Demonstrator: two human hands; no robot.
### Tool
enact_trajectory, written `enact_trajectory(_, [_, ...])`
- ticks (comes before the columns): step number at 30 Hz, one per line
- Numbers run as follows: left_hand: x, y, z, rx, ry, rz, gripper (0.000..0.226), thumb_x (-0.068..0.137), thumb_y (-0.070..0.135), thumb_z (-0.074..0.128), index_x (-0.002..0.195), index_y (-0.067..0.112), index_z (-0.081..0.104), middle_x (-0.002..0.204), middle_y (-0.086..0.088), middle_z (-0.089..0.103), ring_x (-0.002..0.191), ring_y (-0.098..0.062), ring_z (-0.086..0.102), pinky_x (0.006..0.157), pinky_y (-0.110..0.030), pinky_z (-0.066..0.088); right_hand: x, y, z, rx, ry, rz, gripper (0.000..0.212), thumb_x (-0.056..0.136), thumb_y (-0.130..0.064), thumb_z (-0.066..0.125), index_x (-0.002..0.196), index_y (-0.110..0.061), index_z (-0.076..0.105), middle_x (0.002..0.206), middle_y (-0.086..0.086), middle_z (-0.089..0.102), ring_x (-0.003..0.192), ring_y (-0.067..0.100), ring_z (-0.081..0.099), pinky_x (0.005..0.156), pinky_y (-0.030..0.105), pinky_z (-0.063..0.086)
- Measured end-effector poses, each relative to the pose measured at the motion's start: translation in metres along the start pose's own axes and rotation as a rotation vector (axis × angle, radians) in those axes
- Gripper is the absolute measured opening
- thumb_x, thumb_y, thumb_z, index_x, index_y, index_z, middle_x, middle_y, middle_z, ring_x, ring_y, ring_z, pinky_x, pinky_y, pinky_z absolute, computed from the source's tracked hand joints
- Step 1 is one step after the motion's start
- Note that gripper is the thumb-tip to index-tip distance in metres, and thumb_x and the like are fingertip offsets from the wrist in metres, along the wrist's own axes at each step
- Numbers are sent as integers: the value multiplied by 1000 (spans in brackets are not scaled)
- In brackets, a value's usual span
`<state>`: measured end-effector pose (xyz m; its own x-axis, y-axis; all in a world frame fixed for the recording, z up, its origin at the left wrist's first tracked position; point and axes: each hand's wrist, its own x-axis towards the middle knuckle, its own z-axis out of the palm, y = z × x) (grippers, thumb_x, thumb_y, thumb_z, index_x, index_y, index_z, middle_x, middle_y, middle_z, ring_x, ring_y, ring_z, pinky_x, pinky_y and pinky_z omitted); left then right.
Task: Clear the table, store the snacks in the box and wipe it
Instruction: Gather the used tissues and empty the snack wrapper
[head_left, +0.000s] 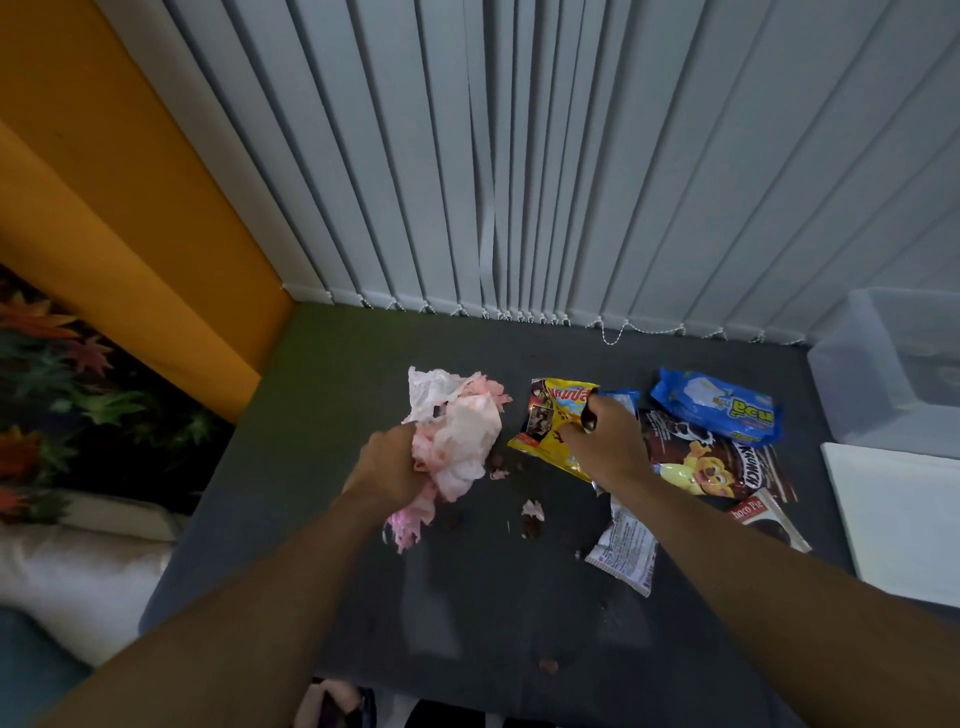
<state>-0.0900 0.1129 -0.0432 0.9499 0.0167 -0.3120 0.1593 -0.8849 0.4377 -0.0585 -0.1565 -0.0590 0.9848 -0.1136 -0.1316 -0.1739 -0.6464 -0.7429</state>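
The left hand is clenched around a crumpled wad of pink and white tissue, lifted just over the dark table. The right hand pinches the yellow snack packet with something small and dark in its fingers. More snack packs lie to the right: a blue one, a brown one. Crumbs dot the table. The clear plastic box sits at the far right, its white lid beside it.
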Motion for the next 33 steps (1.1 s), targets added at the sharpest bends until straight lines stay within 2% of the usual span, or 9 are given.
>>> enact_trajectory(4, [20, 8, -15, 11, -13, -29, 39, 72, 42, 67, 106, 23, 69, 100, -3, 73, 93, -32, 69, 83, -43, 57, 9, -2, 1, 17, 11, 26, 25, 80, -12, 64, 68, -12, 42, 69, 4, 46, 61, 17, 44, 55, 33, 34])
enact_trajectory(9, [57, 13, -22, 66, -43, 15, 32, 72, 41, 66, 101, 27, 68, 94, 0, 72, 88, -30, 68, 79, -41, 58, 19, 0, 1, 8, 50, 63, 18, 80, -13, 64, 73, -4, 49, 73, 10, 54, 65, 24, 53, 58, 37, 41])
enact_trajectory(12, [85, 9, -18, 55, -94, 50, 41, 63, 60, 61, 95, 35, 66, 90, 2, 70, 86, -26, 71, 74, -41, 59, 24, 3, 2, -9, 76, 101, 15, 80, -16, 64, 78, -4, 54, 75, 9, 59, 71, 25, 58, 63, 39, 46])
enact_trajectory(14, [104, 6, -11, 17, -111, 60, 53, 55, 73, 63, 100, 45, 65, 100, -2, 68, 90, -26, 71, 76, -47, 60, 26, 6, 3, -13, 92, 120, 15, 80, -14, 64, 78, -3, 55, 74, 10, 59, 70, 24, 58, 62, 36, 44])
enact_trajectory(16, [114, 13, -8, 51, -160, 64, 78, 51, 81, 68, 122, 52, 55, 120, -2, 60, 106, -28, 66, 88, -49, 56, 26, 10, 7, 6, 113, 137, 15, 80, -12, 65, 76, -2, 55, 71, 10, 58, 68, 25, 58, 61, 35, 43])
enact_trajectory(19, [131, 25, 3, 189, -229, 26, 118, 46, 89, 69, 147, 41, 32, 144, -8, 39, 129, -36, 50, 99, -50, 47, 25, 18, 14, 20, 139, 196, 19, 80, -14, 65, 73, -4, 51, 70, 11, 56, 67, 28, 55, 62, 41, 46])
enact_trajectory(22, [147, 27, 17, 325, -275, 40, 130, 49, 93, 63, 155, 35, 16, 160, -11, 18, 143, -42, 30, 106, -53, 39, 26, 26, 22, -3, 168, 230, 18, 81, -17, 67, 76, -4, 54, 74, 9, 58, 70, 25, 58, 65, 42, 50])
enact_trajectory(25, [153, 19, 31, 388, -268, 96, 122, 56, 87, 66, 154, 31, 21, 158, -15, 22, 143, -42, 29, 108, -53, 37, 28, 30, 29, -11, 198, 239, 19, 81, -19, 69, 79, -4, 57, 77, 8, 60, 73, 23, 59, 67, 39, 52])
enact_trajectory(33, [158, 16, 15, 217, -218, 132, 45, 73, 46, 71, 112, 29, 57, 111, -4, 67, 100, -32, 65, 87, -44, 55, 32, 22, 29, 7, 223, 214, 17, 82, -14, 69, 76, -5, 55, 73, 4, 56, 65, 14, 52, 60, 25, 41])
